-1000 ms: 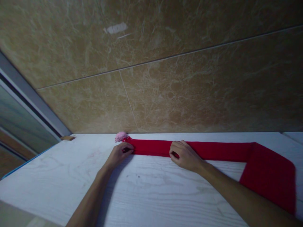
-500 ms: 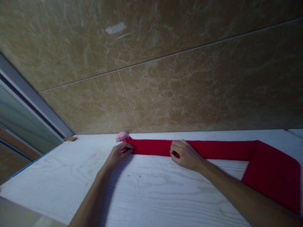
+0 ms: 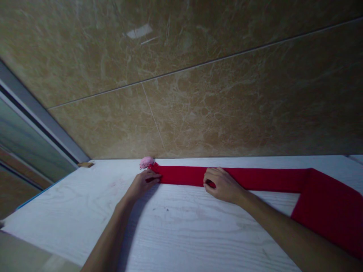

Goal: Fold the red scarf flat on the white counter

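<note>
A long red cloth (image 3: 255,179) lies folded into a narrow band along the far side of the white wood-grain table (image 3: 184,226), running close to the foot of the brown marble-tiled wall (image 3: 198,94) and then widening into a broader flap that drops toward the near right. The left hand (image 3: 143,182) is curled at the band's left end, its fingertips pinched on the near corner of the fabric, which looks like a way of pinning that end flat. The right hand (image 3: 222,185) sits farther along, fingers bent and closed on the near edge of the band, seemingly keeping the fold line straight between the two grips. Both forearms reach in from the near edge, well apart from each other. Just beyond the left hand, touching or almost touching the end of the cloth, sits a small pink object (image 3: 146,162), too small to identify. A little tan block (image 3: 85,164) rests near the table's far left corner. A metal-framed glass panel (image 3: 25,139) rises past the left edge. The near half of the table lies bare, giving broad room toward the person.
</note>
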A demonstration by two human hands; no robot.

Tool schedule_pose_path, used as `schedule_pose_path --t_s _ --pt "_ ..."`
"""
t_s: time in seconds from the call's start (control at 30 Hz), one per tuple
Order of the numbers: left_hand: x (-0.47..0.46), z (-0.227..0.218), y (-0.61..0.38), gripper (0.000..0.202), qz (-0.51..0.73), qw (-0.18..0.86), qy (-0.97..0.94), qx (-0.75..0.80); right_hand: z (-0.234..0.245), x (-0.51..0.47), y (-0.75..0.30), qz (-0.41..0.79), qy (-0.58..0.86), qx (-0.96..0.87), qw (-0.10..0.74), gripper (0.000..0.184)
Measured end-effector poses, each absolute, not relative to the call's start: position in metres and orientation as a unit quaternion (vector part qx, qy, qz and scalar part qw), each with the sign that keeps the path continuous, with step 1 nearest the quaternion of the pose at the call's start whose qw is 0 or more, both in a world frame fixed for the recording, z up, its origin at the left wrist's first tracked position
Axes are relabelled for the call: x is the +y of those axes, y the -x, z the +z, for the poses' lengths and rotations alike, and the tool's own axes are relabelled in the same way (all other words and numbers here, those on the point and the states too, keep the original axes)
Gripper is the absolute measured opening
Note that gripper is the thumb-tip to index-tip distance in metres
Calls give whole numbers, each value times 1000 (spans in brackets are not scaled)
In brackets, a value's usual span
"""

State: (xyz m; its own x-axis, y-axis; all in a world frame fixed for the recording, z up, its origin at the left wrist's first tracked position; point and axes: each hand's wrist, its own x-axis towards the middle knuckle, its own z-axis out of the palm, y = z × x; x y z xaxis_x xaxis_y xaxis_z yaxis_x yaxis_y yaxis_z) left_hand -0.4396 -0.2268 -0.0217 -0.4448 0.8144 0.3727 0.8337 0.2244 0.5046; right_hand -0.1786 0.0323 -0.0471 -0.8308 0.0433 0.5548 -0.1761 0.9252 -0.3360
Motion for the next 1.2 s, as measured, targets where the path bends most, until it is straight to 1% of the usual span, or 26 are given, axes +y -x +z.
schedule_pose_path --t_s 0.33,0.57,0.7,0.83,0.93,1.03,1.2 --pt "-227 -24 441 30 -314 11 515 -797 -44 32 179 230 -14 -934 272 13" --pt "-224 -28 447 24 -246 79 523 -813 -47 35 182 248 -10 -928 277 14" --pt "-221 -26 442 26 -231 106 509 -822 -47 35 182 253 -11 -924 286 13" --pt "-219 -27 436 33 -258 108 457 -845 -47 35 182 249 -7 -924 289 12" --pt "-216 -27 430 37 -318 91 444 -833 -48 36 182 242 -6 -928 285 11" --pt "-211 -26 424 37 -372 95 438 -813 -48 36 182 235 -2 -931 279 13" --pt "-210 -23 419 36 -389 122 419 -811 -49 36 183 230 1 -930 286 16"
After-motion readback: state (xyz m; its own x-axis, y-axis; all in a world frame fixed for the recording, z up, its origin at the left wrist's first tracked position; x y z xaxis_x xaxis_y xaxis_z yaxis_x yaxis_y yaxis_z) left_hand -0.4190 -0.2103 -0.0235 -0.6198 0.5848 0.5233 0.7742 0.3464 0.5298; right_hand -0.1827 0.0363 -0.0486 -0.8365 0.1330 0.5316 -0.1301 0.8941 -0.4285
